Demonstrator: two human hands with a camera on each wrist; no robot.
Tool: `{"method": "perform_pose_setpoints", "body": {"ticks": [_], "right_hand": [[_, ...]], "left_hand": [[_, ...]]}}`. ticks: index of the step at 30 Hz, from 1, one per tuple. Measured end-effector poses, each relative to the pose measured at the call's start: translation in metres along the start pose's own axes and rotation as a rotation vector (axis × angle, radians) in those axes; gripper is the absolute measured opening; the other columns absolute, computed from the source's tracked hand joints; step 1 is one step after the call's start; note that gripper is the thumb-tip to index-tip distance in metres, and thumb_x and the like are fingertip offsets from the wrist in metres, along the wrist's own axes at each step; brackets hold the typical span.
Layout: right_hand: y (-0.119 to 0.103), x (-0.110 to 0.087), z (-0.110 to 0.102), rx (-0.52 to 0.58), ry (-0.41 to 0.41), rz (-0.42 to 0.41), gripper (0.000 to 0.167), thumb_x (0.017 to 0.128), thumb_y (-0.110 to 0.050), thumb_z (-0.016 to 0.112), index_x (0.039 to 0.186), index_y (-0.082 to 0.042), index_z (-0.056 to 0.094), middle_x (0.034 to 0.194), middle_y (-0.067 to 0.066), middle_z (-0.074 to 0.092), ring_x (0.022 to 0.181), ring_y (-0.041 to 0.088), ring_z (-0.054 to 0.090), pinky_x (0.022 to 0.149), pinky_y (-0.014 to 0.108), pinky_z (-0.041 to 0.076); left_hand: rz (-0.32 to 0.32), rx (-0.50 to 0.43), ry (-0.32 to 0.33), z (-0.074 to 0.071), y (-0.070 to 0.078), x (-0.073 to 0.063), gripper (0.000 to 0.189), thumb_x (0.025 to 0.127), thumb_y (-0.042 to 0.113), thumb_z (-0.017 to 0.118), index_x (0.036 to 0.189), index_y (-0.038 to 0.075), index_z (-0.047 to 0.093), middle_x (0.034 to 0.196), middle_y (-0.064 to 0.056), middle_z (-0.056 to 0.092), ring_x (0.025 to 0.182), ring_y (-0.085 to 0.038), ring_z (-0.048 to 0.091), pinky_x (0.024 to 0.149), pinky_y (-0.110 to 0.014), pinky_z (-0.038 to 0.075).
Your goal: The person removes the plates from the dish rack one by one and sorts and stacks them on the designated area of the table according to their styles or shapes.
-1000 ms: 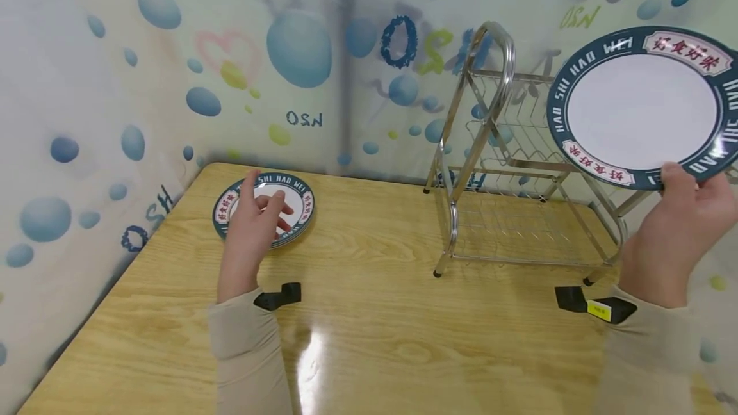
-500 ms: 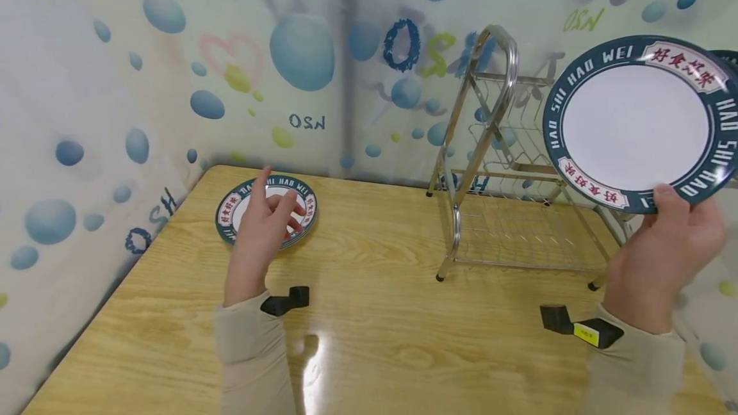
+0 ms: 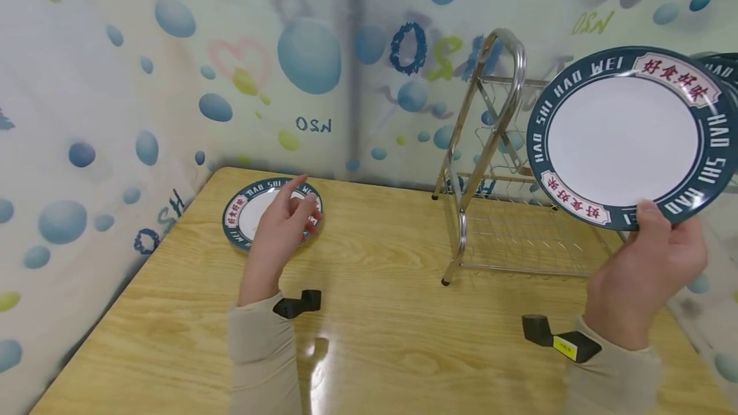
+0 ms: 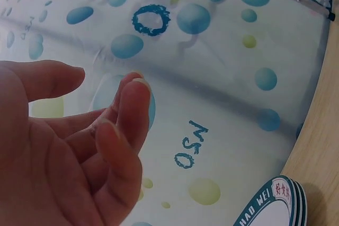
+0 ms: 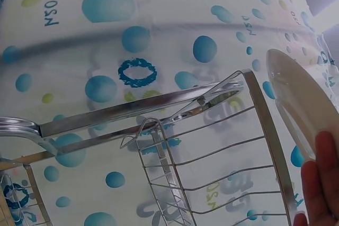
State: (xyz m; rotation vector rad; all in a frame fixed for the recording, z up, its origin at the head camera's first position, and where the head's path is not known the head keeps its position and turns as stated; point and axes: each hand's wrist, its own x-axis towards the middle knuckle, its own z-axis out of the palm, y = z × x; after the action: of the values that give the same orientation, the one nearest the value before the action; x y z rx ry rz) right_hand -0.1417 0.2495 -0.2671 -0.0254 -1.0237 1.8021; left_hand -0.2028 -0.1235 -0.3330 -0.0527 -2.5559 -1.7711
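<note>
A plate (image 3: 623, 139) with a white centre and a dark green lettered rim is held up tilted at the right in the head view. My right hand (image 3: 648, 274) pinches its lower rim, thumb on the front face. In the right wrist view the pale underside of this plate (image 5: 302, 104) shows beside the fingers. At the left, my left hand (image 3: 282, 229) hovers over a stack of matching plates (image 3: 245, 210) on the table, its fingers loosely bent and holding nothing. Stacked rims of those plates (image 4: 290, 199) appear in the left wrist view.
A two-tier metal dish rack (image 3: 490, 146) stands on the wooden table (image 3: 380, 338) near the back wall, partly hidden by the held plate. Another green-rimmed plate (image 3: 721, 68) shows behind the held one at the right edge. Patterned walls (image 3: 357, 69) bound the table behind and left.
The right hand and its plate have moved left and down in the head view, uncovering another plate behind. The left hand has shifted slightly right over the stack. The view itself has shifted slightly.
</note>
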Motion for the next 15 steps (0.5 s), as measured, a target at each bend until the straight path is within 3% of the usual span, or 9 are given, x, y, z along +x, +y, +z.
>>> {"method": "perform_pose_setpoints", "body": {"ticks": [10, 15], "right_hand": [[0.009, -0.012, 0.006, 0.047, 0.002, -0.016, 0.024, 0.082, 0.007, 0.052, 0.105, 0.009, 0.060, 0.110, 0.026, 0.055, 0.091, 0.033, 0.054, 0.080, 0.032, 0.043], [0.011, -0.019, 0.009, 0.064, -0.017, -0.031, 0.025, 0.082, 0.008, 0.051, 0.105, 0.011, 0.059, 0.111, 0.028, 0.054, 0.094, 0.034, 0.053, 0.085, 0.035, 0.041]], "left_hand": [[0.019, 0.022, 0.010, 0.001, 0.000, 0.000, 0.046, 0.090, 0.049, 0.041, 0.132, 0.033, 0.037, 0.093, -0.007, 0.060, 0.073, -0.024, 0.058, 0.065, -0.036, 0.047], [0.028, 0.014, -0.010, 0.005, 0.002, 0.000, 0.047, 0.089, 0.051, 0.042, 0.131, 0.033, 0.038, 0.090, -0.005, 0.059, 0.070, -0.021, 0.058, 0.062, -0.033, 0.047]]}}
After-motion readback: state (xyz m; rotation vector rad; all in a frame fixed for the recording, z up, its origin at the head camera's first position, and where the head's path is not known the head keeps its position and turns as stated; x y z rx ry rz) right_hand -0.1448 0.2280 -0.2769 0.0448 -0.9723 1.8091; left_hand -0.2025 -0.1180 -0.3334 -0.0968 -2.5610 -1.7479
